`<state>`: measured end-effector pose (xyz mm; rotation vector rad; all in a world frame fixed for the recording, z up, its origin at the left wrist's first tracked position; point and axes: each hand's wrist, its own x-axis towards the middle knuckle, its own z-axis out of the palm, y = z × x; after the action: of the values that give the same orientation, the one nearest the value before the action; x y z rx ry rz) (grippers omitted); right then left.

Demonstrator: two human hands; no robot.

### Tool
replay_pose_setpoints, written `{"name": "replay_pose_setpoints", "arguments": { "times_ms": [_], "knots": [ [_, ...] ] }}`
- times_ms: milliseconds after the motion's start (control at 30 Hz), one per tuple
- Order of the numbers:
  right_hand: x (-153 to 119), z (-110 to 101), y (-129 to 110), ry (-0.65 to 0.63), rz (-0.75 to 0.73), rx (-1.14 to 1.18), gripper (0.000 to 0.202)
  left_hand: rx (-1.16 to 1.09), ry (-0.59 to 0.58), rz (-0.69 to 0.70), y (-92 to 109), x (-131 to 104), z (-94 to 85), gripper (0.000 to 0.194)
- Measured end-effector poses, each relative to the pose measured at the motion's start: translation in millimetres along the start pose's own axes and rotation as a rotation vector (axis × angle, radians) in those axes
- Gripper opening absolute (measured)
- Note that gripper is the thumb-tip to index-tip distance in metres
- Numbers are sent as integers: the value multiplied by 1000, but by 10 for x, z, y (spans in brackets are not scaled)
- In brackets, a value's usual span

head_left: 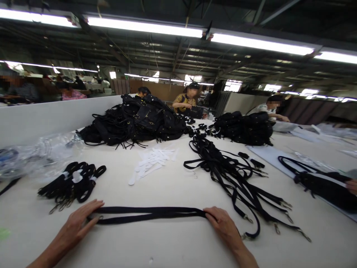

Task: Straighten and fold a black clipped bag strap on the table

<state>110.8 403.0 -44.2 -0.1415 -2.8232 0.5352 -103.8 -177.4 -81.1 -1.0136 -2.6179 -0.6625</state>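
A black strap (150, 214), folded double, lies flat across the near part of the pale table (173, 245). My left hand (79, 219) presses its left end down with fingers stretched out flat. My right hand (221, 222) presses on the right end, where the fold is. Both hands rest on top of the strap; neither lifts it.
Folded, banded straps (72, 182) lie at the left beside clear plastic bags (36, 154). Loose straps with metal clips (237, 178) spread at the right. White paper strips (152, 162) lie mid-table, black bag piles (136, 121) behind. Other people work at the far side and at the right edge.
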Motion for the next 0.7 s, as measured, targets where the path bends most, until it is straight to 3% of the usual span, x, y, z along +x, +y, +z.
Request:
{"name": "replay_pose_setpoints", "arguments": {
  "times_ms": [133,267,367,467,567,700],
  "knots": [
    [-20,-46,-74,-10,15,2,21,7,40,-49,48,139,177,43],
    [-36,-35,-79,-29,-29,-20,19,85,-19,-63,8,194,330,40],
    [-47,-14,-89,-18,-68,-64,20,82,-72,-72,-49,173,335,31],
    [-57,-19,-142,-2,-90,-110,16,72,-40,-96,15,184,298,34],
    [-57,-35,-197,-17,-108,-118,13,23,-9,-44,412,309,330,46],
    [-43,-30,-205,-37,-96,-113,12,-132,-156,61,1443,644,566,54]
  ]
}}
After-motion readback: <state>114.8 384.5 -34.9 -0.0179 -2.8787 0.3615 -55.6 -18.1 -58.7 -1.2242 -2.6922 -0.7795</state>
